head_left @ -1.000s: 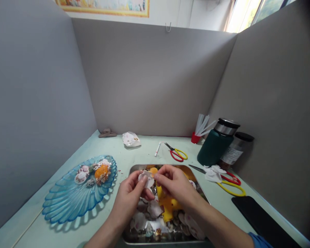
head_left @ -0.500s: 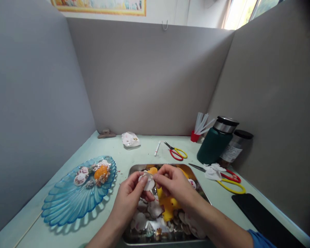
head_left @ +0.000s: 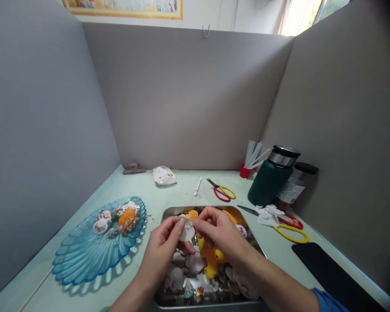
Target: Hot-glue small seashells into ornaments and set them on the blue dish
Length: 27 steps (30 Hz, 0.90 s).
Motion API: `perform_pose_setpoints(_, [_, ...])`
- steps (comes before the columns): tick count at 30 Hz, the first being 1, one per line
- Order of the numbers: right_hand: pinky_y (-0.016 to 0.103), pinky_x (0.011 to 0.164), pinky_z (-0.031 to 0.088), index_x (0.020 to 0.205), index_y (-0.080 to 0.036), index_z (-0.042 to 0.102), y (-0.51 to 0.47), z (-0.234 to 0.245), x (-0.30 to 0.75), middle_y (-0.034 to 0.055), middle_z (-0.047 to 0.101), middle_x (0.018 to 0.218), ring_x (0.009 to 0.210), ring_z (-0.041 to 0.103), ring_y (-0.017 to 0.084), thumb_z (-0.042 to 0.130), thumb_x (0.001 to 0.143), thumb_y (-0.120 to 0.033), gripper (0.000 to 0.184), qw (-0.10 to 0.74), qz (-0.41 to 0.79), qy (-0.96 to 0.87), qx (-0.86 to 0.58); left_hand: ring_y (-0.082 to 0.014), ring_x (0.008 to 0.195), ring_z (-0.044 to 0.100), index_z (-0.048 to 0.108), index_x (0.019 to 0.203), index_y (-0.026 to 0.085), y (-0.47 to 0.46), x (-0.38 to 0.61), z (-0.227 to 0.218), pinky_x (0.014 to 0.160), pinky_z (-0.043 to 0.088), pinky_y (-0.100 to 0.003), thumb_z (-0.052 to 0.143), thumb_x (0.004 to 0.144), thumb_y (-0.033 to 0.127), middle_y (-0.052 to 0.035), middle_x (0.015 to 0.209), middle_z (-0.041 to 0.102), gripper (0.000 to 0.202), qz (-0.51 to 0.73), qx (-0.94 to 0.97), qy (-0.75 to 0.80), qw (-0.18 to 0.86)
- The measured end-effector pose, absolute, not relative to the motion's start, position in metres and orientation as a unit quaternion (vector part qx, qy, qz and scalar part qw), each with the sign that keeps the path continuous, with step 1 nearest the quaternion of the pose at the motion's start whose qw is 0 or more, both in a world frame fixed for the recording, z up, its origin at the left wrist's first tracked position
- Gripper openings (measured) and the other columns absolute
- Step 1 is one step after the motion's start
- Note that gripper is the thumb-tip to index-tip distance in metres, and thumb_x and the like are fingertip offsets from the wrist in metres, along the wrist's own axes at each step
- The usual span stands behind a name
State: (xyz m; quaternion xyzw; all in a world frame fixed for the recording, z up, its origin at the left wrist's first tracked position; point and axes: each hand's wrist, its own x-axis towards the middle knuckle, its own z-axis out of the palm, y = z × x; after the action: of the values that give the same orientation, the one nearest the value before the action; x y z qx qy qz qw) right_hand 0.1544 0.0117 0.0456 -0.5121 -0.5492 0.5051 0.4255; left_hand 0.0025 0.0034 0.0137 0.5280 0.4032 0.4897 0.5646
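Left hand (head_left: pixel 165 242) pinches flat white rounded piece (head_left: pixel 187 233) over rectangular steel tray (head_left: pixel 211 300), perhaps against drops; right hand (head_left: pixel 218 227) fingers narrow, hold unclear.

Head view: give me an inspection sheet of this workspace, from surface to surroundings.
Surface: pale green table, red specks near the blue dish.
Things in hand: white piece, above a metal tray of shells and a yellow item.
Clutter: scissors; second pair partly under crumpled tissue; green bottle; black slab.
Hands: left hand pinches the white piece; right hand at its upper edge, grip unclear.
Cables: nothing certain; pale line unclear.
Surroundings: grey panels, framed picture, window.
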Motion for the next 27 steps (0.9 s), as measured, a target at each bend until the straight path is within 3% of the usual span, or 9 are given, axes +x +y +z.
perform_pose_setpoints(10, [0.016, 0.039, 0.028, 0.064, -0.018, 0.051, 0.0120, 0.0458, 0.1536, -0.0085, 0.047, 0.047, 0.041, 0.040, 0.006, 0.060, 0.074, -0.017, 0.013, 0.428, 0.508, -0.553, -0.503, -0.0135, 0.051, 0.060, 0.057, 0.085, 0.017, 0.0047, 0.0022, 0.0136, 0.052, 0.048, -0.022, 0.051, 0.087, 0.041, 0.0027, 0.054, 0.058, 0.025, 0.483, 0.520, 0.398, 0.581])
perform_pose_setpoints(16, [0.017, 0.039, 0.028, 0.068, -0.018, 0.051, 0.0107, 0.0450, 0.1530, -0.0082, 0.048, 0.049, 0.041, 0.039, 0.006, 0.059, 0.077, -0.024, 0.013, 0.425, 0.519, -0.557, -0.490, -0.0127, 0.052, 0.061, 0.058, 0.084, 0.016, 0.0049, 0.0033, 0.0142, 0.051, 0.049, -0.022, 0.056, 0.084, 0.041, 0.0010, 0.064, 0.061, 0.025, 0.496, 0.504, 0.388, 0.591])
perform_pose_setpoints(23, [0.019, 0.051, 0.037, 0.067, -0.017, 0.055, 0.0085, 0.0396, 0.1540, -0.0044, 0.054, 0.059, 0.055, 0.049, 0.009, 0.063, 0.075, -0.026, 0.014, 0.464, 0.418, -0.605, -0.493, -0.0132, 0.049, 0.060, 0.061, 0.093, 0.012, 0.0051, 0.0028, 0.0146, 0.051, 0.047, -0.021, 0.059, 0.082, 0.038, -0.0012, 0.051, 0.064, 0.028, 0.479, 0.508, 0.408, 0.588])
perform_pose_setpoints(27, [0.018, 0.041, 0.029, 0.065, -0.017, 0.052, 0.0110, 0.0411, 0.1558, -0.0059, 0.052, 0.052, 0.041, 0.040, 0.006, 0.063, 0.075, -0.029, 0.019, 0.431, 0.521, -0.559, -0.479, -0.0148, 0.049, 0.060, 0.062, 0.096, 0.012, 0.0050, 0.0025, 0.0148, 0.051, 0.047, -0.023, 0.061, 0.080, 0.039, -0.0008, 0.051, 0.064, 0.031, 0.474, 0.519, 0.415, 0.578])
